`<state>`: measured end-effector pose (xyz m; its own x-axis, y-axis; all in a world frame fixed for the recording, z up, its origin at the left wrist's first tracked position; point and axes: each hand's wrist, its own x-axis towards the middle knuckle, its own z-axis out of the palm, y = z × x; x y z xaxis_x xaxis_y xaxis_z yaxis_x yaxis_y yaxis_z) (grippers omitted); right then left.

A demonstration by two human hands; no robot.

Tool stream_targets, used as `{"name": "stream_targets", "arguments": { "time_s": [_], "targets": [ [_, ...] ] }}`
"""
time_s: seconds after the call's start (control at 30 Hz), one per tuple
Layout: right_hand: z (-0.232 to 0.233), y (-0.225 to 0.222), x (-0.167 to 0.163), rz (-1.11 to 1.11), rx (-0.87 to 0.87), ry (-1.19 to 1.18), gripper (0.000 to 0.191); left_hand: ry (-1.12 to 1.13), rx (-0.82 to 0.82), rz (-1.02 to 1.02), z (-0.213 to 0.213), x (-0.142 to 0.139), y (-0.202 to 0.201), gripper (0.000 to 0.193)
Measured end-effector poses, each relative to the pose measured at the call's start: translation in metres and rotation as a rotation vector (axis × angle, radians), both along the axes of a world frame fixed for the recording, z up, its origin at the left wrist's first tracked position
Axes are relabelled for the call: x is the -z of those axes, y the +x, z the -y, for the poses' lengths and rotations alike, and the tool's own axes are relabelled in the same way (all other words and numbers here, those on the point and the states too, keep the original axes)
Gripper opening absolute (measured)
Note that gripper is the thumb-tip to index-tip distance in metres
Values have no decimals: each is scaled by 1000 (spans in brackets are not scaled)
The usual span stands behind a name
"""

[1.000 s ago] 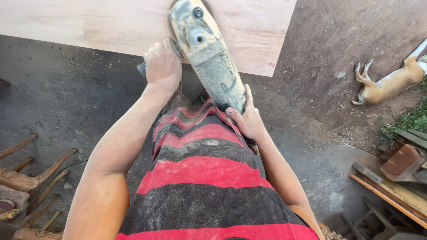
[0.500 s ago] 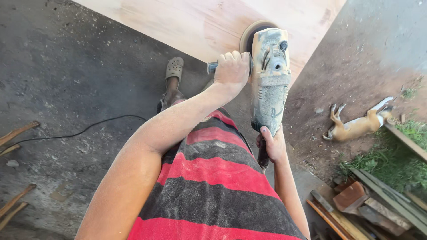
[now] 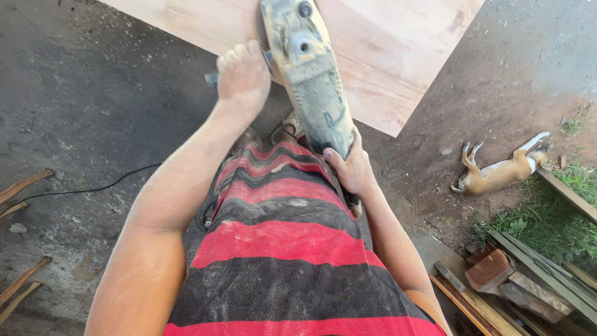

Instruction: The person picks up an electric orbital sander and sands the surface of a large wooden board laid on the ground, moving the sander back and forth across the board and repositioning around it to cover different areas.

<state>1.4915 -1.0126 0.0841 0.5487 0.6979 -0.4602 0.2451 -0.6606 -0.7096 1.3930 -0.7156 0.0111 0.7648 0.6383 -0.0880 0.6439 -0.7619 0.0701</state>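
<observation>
I hold a large grey, dust-covered angle grinder point(image 3: 309, 78) in both hands, its head resting on a pale plywood sheet point(image 3: 385, 56) at the top of the view. My left hand point(image 3: 242, 78) is wrapped around the side handle on the grinder's left. My right hand point(image 3: 351, 168) grips the rear of the grinder's body close to my red and black striped shirt point(image 3: 280, 249). The disc is hidden under the tool's head.
A tan dog point(image 3: 500, 171) lies on the dirt to the right. Wood offcuts and a brick point(image 3: 497, 274) are piled at the lower right beside grass. A black cable point(image 3: 93, 186) trails over the dark floor at left, near wooden sticks point(image 3: 22, 186).
The view has swung; the grinder now tilts up and left across the plywood rather than pointing straight ahead. Both hands keep the same grips.
</observation>
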Motion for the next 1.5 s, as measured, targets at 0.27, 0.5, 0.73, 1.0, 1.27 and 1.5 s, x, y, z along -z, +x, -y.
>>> {"name": "stream_targets", "arguments": {
  "time_s": [0.27, 0.5, 0.73, 1.0, 1.27, 1.5],
  "targets": [
    [67, 28, -40, -275, 258, -163, 76, -74, 13, 49, 108, -7, 51, 12],
    [131, 19, -23, -270, 312, -131, 66, -123, 68, 39, 156, -5, 70, 13],
    [142, -36, -6, -526, 604, 47, 60, -198, 146, 93, 165, -2, 82, 12],
    [55, -63, -16, -485, 550, 105, 74, -151, 234, 346, 64, -16, -9, 13],
    [-55, -31, -16, -158, 72, -32, 91, -8, 42, 157, -51, -14, -56, 9],
    [-16, 3, -25, -290, 119, -59, 86, 23, -93, 157, 9, 6, -13, 9]
  ]
}}
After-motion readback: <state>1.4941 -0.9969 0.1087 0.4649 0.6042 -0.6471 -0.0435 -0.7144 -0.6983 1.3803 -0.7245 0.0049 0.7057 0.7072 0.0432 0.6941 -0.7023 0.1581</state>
